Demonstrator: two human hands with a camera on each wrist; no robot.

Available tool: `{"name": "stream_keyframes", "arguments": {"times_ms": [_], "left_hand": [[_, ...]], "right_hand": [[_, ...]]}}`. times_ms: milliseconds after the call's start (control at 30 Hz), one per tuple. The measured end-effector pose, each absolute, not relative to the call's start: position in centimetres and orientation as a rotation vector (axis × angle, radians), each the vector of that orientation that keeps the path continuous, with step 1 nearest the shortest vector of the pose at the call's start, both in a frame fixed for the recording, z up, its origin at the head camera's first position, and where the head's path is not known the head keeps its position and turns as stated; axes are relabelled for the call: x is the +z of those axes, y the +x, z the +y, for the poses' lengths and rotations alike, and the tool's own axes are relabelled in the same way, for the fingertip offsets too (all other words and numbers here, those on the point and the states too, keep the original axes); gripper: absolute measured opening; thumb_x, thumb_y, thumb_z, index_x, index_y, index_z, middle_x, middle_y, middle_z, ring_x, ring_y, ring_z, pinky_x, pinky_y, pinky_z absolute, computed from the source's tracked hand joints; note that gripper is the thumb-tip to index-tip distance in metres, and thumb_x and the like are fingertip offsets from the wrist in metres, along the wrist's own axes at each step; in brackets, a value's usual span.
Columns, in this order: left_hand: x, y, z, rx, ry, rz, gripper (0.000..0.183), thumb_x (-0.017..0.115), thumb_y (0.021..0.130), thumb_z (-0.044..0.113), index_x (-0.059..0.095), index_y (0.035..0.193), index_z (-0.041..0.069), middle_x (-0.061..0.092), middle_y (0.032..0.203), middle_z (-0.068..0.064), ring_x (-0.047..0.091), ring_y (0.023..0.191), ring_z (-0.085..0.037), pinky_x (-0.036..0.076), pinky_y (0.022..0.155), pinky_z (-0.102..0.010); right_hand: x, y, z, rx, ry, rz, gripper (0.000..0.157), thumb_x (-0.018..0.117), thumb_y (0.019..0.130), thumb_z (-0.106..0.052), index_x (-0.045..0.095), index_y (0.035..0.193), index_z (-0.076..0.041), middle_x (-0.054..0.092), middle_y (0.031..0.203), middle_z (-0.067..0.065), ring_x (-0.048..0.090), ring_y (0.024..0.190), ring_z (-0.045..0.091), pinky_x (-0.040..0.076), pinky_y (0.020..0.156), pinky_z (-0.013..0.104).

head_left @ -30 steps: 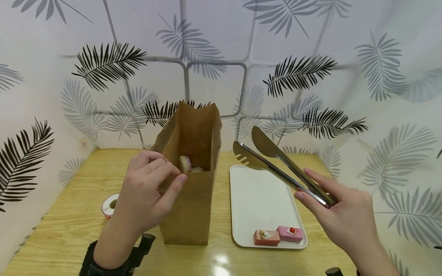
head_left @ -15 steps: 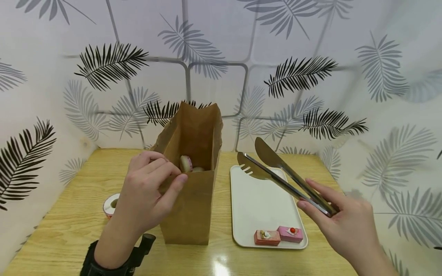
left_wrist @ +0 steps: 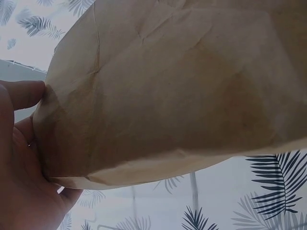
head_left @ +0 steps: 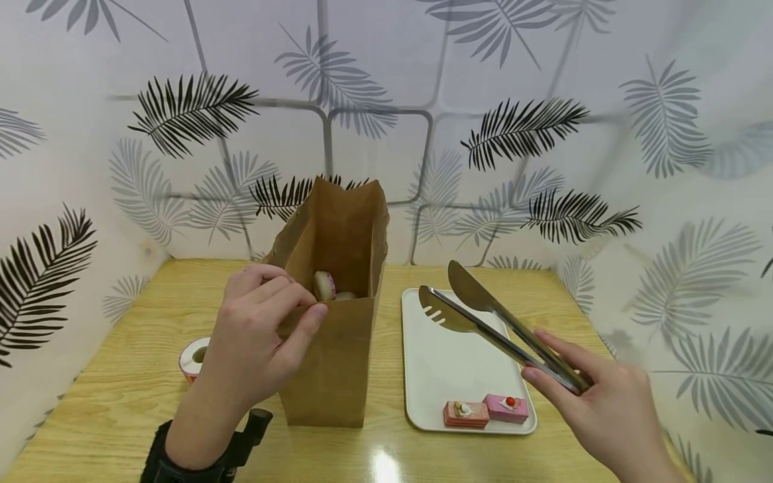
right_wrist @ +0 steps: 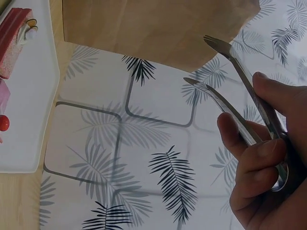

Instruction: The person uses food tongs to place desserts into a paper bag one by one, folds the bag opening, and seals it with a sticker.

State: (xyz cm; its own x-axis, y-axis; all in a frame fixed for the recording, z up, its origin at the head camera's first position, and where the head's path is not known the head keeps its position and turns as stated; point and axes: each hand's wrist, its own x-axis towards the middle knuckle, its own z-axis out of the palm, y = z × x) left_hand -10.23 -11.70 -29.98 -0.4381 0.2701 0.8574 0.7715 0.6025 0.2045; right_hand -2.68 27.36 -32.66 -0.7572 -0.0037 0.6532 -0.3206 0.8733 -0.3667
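Note:
A tall brown paper bag (head_left: 329,376) stands upright with its mouth open. My left hand (head_left: 260,329) pinches the bag's near left rim between thumb and fingers; the left wrist view shows the thumb (left_wrist: 26,94) on one side of the paper. Inside the bag lie a pale doughnut with a pinkish edge (head_left: 324,286) and another pale round piece, mostly hidden. My right hand (head_left: 610,402) holds metal serving tongs (head_left: 507,332), their slotted and solid ends apart with nothing between them, above the white tray (head_left: 435,362). A pink-red layered cake slice (head_left: 466,414) and a pink cake slice with a red berry (head_left: 506,408) sit on the tray's front right.
A roll of tape or labels (head_left: 193,359) lies left of the bag, partly behind my left forearm. The wooden table (head_left: 151,416) ends against a white leaf-patterned curtain (head_left: 398,147) at the back and sides.
My right hand has lowered the tongs, and their tips have come down over the tray and slightly right. The left hand and the bag stay in place.

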Motion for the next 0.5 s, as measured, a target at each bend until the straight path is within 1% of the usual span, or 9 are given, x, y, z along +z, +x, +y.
{"name": "stream_keyframes", "arguments": {"times_ms": [33,67,100,167,267,400,500], "left_hand": [[-30.0,-10.2,-11.7,-0.756,-0.824,-1.991,0.021,0.068,0.094,0.022,0.068,0.076,0.012,0.069,0.073,0.0,0.058,0.093,-0.027,0.042,0.089,-0.046],[-30.0,-10.2,-11.7,-0.756,-0.824,-1.991,0.021,0.068,0.094,0.022,0.068,0.076,0.012,0.069,0.073,0.0,0.058,0.093,-0.027,0.042,0.089,-0.046],[-30.0,-10.2,-11.7,-0.755,-0.824,-1.99,0.021,0.068,0.094,0.022,0.068,0.076,0.012,0.069,0.073,0.0,0.059,0.093,-0.027,0.042,0.089,-0.046],[-30.0,-10.2,-11.7,-0.753,-0.824,-1.988,0.021,0.068,0.094,0.023,0.068,0.076,0.012,0.069,0.072,0.0,0.059,0.092,-0.027,0.042,0.089,-0.046],[-30.0,-10.2,-11.7,-0.752,-0.823,-1.99,0.021,0.068,0.094,0.022,0.068,0.076,0.012,0.069,0.072,-0.001,0.059,0.092,-0.027,0.042,0.088,-0.046],[-30.0,-10.2,-11.7,-0.754,-0.818,-2.001,0.02,0.069,0.094,0.021,0.069,0.076,0.012,0.069,0.073,-0.001,0.058,0.092,-0.026,0.041,0.088,-0.046],[-30.0,-10.2,-11.7,-0.756,-0.817,-2.004,0.02,0.069,0.094,0.021,0.069,0.077,0.012,0.069,0.073,-0.001,0.058,0.092,-0.026,0.041,0.088,-0.046]], "right_hand": [[-32.8,-2.6,27.4,0.615,0.223,-2.377,0.052,0.097,0.069,-0.023,0.081,0.118,-0.022,0.042,0.052,-0.018,0.019,0.049,-0.012,0.022,0.043,0.019],[-32.9,-2.6,27.4,0.615,0.214,-2.389,0.051,0.097,0.07,-0.025,0.081,0.118,-0.022,0.045,0.054,-0.018,0.019,0.05,-0.011,0.022,0.044,0.02],[-33.1,-2.5,27.5,0.62,0.204,-2.402,0.051,0.097,0.07,-0.026,0.08,0.119,-0.023,0.045,0.055,-0.018,0.019,0.05,-0.01,0.021,0.044,0.02],[-33.4,-2.4,27.5,0.63,0.19,-2.423,0.051,0.097,0.071,-0.026,0.08,0.119,-0.022,0.051,0.057,-0.016,0.022,0.051,-0.008,0.022,0.044,0.019],[-33.8,-2.3,27.7,0.638,0.175,-2.444,0.051,0.096,0.071,-0.027,0.08,0.119,-0.022,0.052,0.057,-0.016,0.022,0.052,-0.005,0.022,0.044,0.019],[-34.3,-2.2,27.9,0.64,0.178,-2.456,0.051,0.097,0.071,-0.027,0.08,0.119,-0.023,0.033,0.055,-0.019,0.017,0.053,-0.005,0.02,0.044,0.019],[-34.8,-2.2,28.2,0.634,0.201,-2.454,0.051,0.097,0.07,-0.026,0.08,0.118,-0.022,0.026,0.056,-0.022,0.015,0.054,-0.006,0.02,0.044,0.019]]}}
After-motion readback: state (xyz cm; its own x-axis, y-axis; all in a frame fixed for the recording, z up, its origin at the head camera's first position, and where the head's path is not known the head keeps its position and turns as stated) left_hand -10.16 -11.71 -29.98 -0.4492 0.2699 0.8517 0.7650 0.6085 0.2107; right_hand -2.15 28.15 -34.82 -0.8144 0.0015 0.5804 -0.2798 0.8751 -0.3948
